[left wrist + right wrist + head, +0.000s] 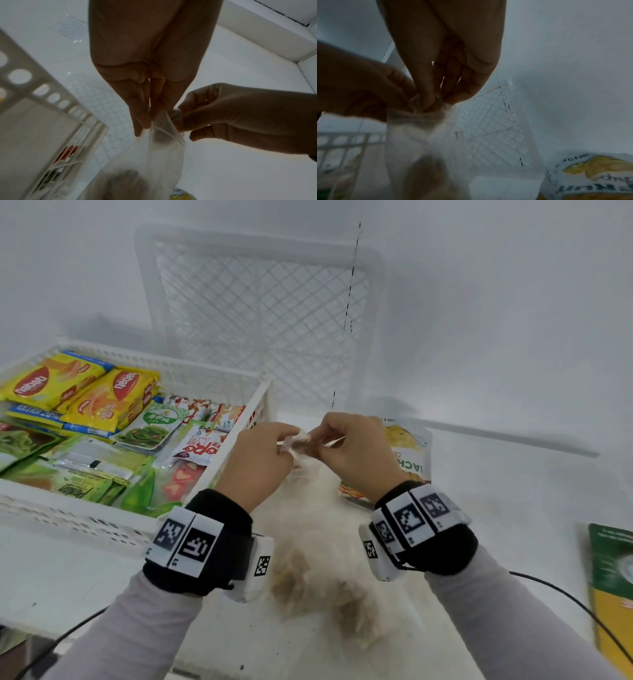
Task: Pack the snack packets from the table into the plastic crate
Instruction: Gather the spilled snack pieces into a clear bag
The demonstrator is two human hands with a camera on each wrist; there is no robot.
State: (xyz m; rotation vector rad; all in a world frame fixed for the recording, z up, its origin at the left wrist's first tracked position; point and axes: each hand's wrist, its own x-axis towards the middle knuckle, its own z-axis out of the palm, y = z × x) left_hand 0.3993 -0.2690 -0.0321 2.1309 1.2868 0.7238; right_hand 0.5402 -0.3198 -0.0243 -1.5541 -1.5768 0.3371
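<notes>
Holding snack packets (102,419), white crate (219,378), half full

- Left hand (260,453) up in front, fingertips pinched tight, wrist band on.
- Right hand (352,450) just beside it, knuckles nearly touching, same pinching grip, forearms angled inward.

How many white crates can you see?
2. One crate sits on the table at the left, full of snack packets. The other crate stands on its edge behind, leaning against the wall. More could be outside the picture.
</notes>
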